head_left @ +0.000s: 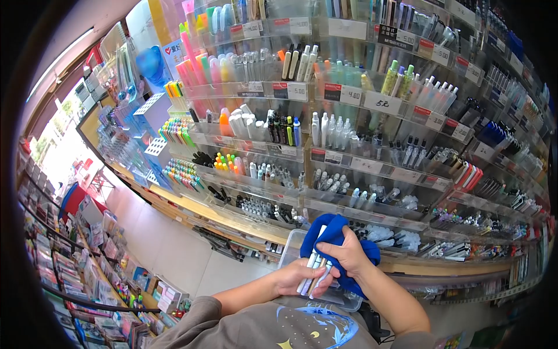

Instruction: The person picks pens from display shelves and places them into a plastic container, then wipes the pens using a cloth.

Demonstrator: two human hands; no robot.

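My left hand [299, 277] holds several slim pens [315, 263]; my right hand [347, 251] grips a blue cloth [333, 234] against them, over a clear bin [292, 244], beside pen-filled shelves [343, 205]

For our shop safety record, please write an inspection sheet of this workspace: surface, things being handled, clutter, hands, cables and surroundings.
Surface: translucent plastic box under the hands; inside mostly hidden.
Things handled: light-coloured pens, with blue cloth against them.
Clutter: closely packed display pens, some leaning, in clear racks.
Hands: left hand holds the pens; right hand grips the cloth.
Cables: black cord-like shape beside the box, too unclear to confirm.
Surroundings: price labels, pale tiled floor, stocked shelves at image left.
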